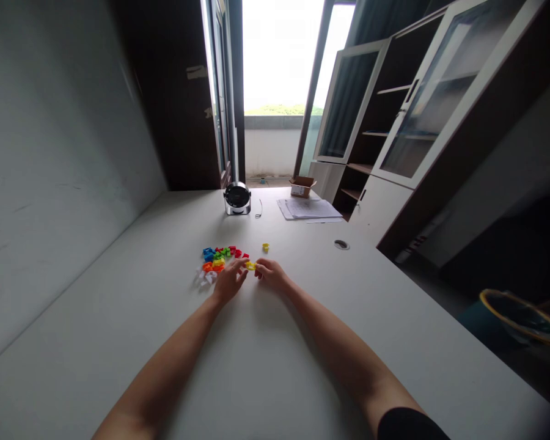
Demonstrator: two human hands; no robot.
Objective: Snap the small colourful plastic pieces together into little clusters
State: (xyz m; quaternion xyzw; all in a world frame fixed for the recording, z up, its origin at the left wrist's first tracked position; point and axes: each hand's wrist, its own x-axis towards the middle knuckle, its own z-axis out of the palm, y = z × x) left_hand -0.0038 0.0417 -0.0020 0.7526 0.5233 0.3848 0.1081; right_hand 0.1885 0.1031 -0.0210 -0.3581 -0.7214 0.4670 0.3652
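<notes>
**Yellow plastic building piece [250, 266], pinched between two hands**

Head view: item held at the fingertips of the left hand [229, 280] and right hand [271, 274], both narrowed, close together. Located over the white surface [261, 366], just right of a heap of multicoloured pieces [215, 261]. Second yellow piece [266, 247] lay nearby. Fingertip grip left the item exposed.

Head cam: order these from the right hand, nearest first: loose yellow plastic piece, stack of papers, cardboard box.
1. Loose yellow plastic piece: on the table, just ahead of the right hand.
2. Stack of papers: farther ahead, toward the table's right side.
3. Cardboard box: at the table's far end, behind the papers.
</notes>
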